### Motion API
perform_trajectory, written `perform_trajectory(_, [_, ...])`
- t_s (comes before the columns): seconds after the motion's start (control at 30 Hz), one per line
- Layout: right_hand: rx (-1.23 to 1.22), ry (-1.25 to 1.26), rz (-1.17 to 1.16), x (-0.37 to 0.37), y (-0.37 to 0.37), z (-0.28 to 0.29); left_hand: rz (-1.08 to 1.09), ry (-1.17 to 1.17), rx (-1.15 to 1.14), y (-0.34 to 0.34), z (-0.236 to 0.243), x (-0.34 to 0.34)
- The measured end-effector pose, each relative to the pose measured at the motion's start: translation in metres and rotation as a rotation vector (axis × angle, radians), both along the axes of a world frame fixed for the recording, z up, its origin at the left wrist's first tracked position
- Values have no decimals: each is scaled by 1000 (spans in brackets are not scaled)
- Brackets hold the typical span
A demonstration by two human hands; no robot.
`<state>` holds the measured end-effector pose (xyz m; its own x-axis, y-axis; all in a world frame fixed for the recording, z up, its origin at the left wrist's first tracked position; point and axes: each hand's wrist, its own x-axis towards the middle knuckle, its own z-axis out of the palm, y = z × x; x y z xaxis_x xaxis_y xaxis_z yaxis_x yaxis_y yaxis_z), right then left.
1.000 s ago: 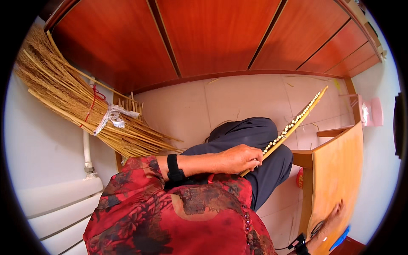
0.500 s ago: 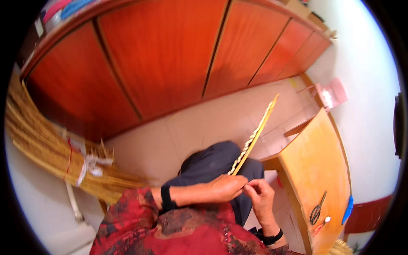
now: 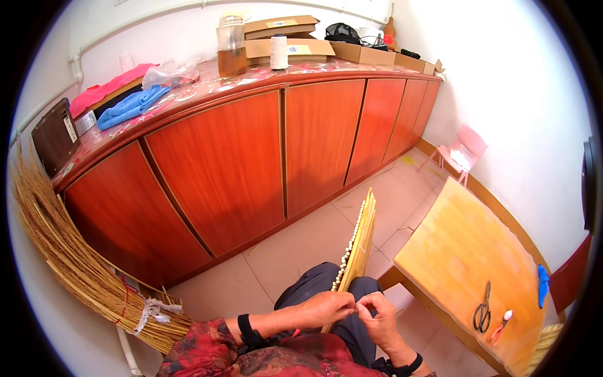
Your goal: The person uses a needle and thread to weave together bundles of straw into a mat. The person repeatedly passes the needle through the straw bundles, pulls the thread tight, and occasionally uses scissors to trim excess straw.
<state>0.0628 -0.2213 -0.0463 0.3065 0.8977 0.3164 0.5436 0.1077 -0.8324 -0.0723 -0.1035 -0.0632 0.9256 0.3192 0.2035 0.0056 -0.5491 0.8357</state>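
The left forearm reaches across the lap, its hand (image 3: 333, 306) curled; the right hand (image 3: 382, 319) bends in to meet it, thumb and forefinger pinched. What they grip, I cannot tell. The stalk panel (image 3: 360, 251) extends forward over the thighs.

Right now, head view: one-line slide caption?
Left hand and right hand close together by a yellow strip with a pale, bumpy edge; scissors lie on the wooden table.
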Motion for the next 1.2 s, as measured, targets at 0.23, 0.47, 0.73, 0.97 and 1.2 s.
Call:
perform_trajectory(0.23, [137,664,-62,22,-3,25,116,-1,199,4,-5,-2])
perform_trajectory(0.47, [303,808,-258,65,-7,48,258,-250,68,10,27,27])
perform_trajectory(0.73, [383,1019,-199,57,5,76,92,-273,-335,-4,74,64])
perform_trajectory(0.97, [279,783,-246,56,-5,57,92,-185,-394,-19,83,80])
perform_trajectory(1.2, [250,655,-251,48,-18,45,10,-150,-242,-20,49,86])
